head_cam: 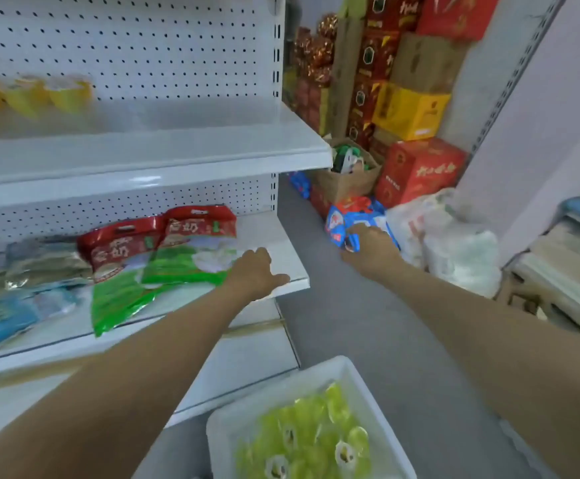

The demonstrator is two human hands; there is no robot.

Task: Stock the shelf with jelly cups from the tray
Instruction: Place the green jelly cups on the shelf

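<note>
A white tray (319, 369) sits low in front of me on the floor, holding several green jelly cups (309, 433). Up on the white upper shelf (185, 146), yellow jelly cups (64, 93) stand in a blurred row at the far left. My left hand (252, 271) hovers over the right front corner of the middle shelf (281, 236) with relaxed fingers and holds nothing. My right hand (373, 252) reaches out over the floor in front of a blue packet (340, 221). Its fingers point away and are partly hidden, and I see nothing in it.
Red and green snack bags (178, 250) and blue packets (8, 312) lie on the middle shelf. Stacked red and yellow cartons (416, 167), a brown paper bag (347, 181) and white plastic bags (454, 247) crowd the far corner. Another shelf unit (565, 271) stands at right. Grey floor (368, 340) lies between the two units.
</note>
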